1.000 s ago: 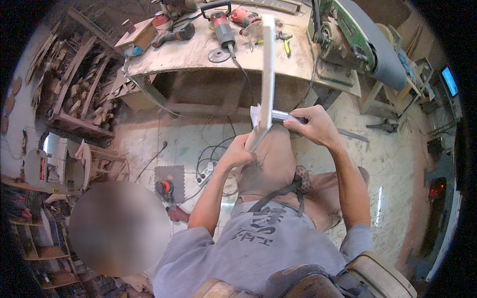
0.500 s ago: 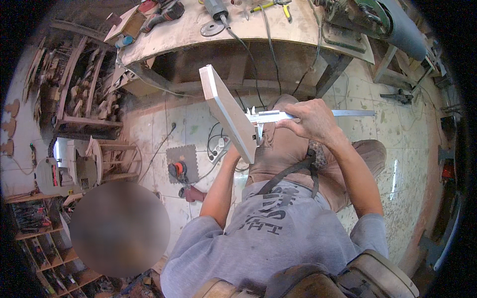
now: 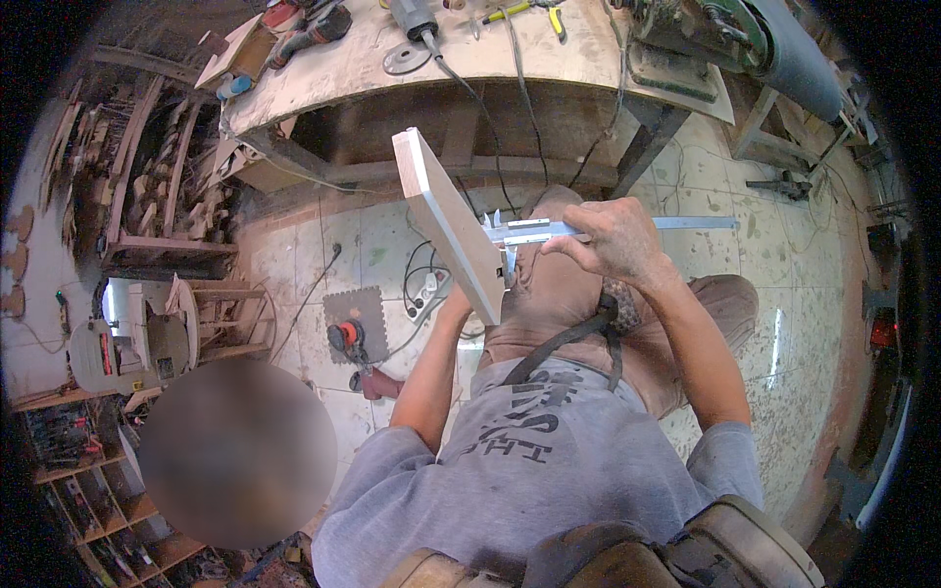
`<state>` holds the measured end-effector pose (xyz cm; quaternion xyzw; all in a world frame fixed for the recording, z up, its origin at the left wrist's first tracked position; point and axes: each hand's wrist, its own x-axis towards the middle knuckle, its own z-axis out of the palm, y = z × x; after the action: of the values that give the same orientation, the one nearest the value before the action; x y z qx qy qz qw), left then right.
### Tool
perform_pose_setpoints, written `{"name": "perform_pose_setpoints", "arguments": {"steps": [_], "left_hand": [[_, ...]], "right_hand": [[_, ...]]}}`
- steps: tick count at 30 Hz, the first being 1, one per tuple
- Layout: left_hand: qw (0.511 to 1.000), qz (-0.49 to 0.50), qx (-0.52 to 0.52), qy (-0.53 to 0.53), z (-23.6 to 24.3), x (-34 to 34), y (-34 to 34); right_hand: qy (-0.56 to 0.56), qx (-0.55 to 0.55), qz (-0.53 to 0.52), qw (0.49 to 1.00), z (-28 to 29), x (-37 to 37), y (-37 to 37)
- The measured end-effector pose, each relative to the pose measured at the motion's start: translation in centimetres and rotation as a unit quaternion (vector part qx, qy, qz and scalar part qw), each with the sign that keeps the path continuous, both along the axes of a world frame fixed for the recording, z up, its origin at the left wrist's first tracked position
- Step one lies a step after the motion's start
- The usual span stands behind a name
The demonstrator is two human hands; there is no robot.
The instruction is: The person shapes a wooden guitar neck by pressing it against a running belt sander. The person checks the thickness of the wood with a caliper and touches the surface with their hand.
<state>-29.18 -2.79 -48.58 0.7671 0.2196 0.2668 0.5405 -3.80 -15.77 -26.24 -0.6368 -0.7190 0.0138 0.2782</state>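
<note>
Clock read from the board at centre, 12 away from you.

- Workbench: 12 o'clock, wide, dusty top.
- Wood rack: 9 to 10 o'clock, filled with offcuts.
- Belt machine: 2 o'clock, beside the bench.
- Board: in front of you, off the bench, tilted, long side running 11 to 5 o'clock.
- Caliper: 3 o'clock side of the board, beam pointing out to 3. Its measuring end is at the board's near half; firm contact can't be told.
- Your right hand: 3 o'clock, fingers closed round the caliper, thumb along its slide.
- Your left hand: 7 o'clock, mostly behind the board. Fingers hidden; can't tell their grip.
- Orange-topped sander: 8 o'clock, on the floor mat.
- Yellow-handled pliers: 12 o'clock, on the bench.

Progress, judged: looks like gauging, partway. Done: board raised, caliper brought up to it. Not evident: a settled reading; scale too small to make out. Neither piece is set down.
</note>
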Motion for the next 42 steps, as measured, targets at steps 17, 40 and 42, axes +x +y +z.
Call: {"name": "perform_pose_setpoints", "arguments": {"steps": [17,40,42], "left_hand": [[1.000,-0.005,0.019,0.015,3.2,0.7,-0.1],[0.956,-0.154,0.126,-0.217,29.8,0.9,-4.6],[0.962,-0.118,0.109,-0.219,29.7,1.1,-5.0]], "right_hand": [[0.021,-0.028,-0.047,0.998,0.6,0.1,0.3],[0.036,0.000,-0.093,0.995,1.2,-1.4,-1.0],[0.025,-0.029,-0.098,0.994,1.2,-1.1,-0.8]]}}
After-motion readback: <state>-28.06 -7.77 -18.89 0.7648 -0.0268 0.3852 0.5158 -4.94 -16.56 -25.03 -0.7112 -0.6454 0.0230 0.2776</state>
